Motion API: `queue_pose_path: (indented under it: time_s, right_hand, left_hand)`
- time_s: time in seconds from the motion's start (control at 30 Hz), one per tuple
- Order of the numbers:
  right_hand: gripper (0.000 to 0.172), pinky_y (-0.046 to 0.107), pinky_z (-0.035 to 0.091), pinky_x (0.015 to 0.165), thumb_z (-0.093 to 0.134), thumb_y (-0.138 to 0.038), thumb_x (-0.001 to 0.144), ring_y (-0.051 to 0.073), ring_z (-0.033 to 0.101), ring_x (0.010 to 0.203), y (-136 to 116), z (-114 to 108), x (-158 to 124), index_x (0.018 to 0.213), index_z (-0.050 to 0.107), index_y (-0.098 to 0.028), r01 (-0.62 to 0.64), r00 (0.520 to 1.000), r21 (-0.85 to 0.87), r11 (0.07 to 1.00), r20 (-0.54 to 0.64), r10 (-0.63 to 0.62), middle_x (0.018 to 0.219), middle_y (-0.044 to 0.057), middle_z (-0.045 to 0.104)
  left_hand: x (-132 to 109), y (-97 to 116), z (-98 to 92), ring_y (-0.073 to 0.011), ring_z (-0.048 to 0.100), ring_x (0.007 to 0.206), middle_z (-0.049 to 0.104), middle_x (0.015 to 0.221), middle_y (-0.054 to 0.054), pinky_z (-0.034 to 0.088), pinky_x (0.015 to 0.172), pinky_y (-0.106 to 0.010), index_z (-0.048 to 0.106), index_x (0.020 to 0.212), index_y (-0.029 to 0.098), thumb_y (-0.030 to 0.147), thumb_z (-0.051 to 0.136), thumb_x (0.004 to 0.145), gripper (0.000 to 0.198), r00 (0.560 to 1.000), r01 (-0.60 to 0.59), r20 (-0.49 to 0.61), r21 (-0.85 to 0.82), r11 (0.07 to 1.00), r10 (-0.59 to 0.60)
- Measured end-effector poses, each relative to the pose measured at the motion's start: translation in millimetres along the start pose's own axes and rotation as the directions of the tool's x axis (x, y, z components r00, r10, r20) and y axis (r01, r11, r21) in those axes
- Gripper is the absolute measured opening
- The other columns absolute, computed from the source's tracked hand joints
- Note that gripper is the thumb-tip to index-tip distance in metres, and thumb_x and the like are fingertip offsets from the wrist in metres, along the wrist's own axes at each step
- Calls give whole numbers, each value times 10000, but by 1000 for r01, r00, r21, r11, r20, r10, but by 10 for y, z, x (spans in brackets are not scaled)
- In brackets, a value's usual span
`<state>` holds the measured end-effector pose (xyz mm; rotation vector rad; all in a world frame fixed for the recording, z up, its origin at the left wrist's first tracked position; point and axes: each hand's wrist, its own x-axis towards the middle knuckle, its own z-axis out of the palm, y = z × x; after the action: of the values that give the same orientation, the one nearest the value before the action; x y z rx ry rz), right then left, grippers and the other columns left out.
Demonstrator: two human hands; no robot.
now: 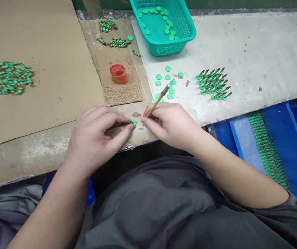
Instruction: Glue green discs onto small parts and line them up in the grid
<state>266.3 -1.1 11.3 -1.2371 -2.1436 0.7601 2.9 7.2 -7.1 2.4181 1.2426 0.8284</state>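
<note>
Between the thumb and fingers of my left hand (93, 135), near the table's front edge, is a small green-and-black figure (130, 121) with a round green button-like base (134, 122). Fingers cover most of the figure. My right hand (174, 122) is closed around the wooden handle of a thin brush (156, 104), whose tip points up and away. Loose green discs (168, 68) with small holes lie beyond the right hand. A red cup (121, 79) holding liquid stands on a speckled cardboard piece (122, 98) beyond the left hand.
A teal basket (161, 50) with green discs stands at the back. Figures on bases (213, 84) stand in rows to the right. Loose figures (10, 77) are heaped on cardboard at left, with smaller piles (107, 25) at the back. A blue tray (290, 155) sits lower right.
</note>
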Motion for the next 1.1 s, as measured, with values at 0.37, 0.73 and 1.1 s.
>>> queue_pose_path:
  time_s: [0.37,0.73,1.1]
  right_hand:
    - [237,420,654,1066,612,-284,1238,284,842,1132,70,128,113,1102,798,-231,148,989,69,987,17,-149,1202,96,896]
    - [279,406,636,1062,608,-293,1248,268,824,1076,65,73,204,1067,804,-209,169,980,28,985,97,-171,1126,79,874]
    - [223,397,624,1102,538,-181,1243,262,807,1155,33,113,219,1214,759,-193,291,946,-3,957,148,-287,1174,99,862]
  left_hand:
    - [-5,-28,10,-248,766,973,842,1020,-32,582,922,-434,790,991,286,347,773,1121,144,999,-30,-26,-36,999,29]
    - [-11,-42,17,-248,763,973,863,1046,-48,573,918,-433,809,994,278,367,747,1130,175,1000,-20,-23,-32,999,19]
    - [-18,-58,17,-257,782,953,869,1036,-31,597,890,-440,799,978,294,372,754,1118,166,999,-24,-27,-25,999,23]
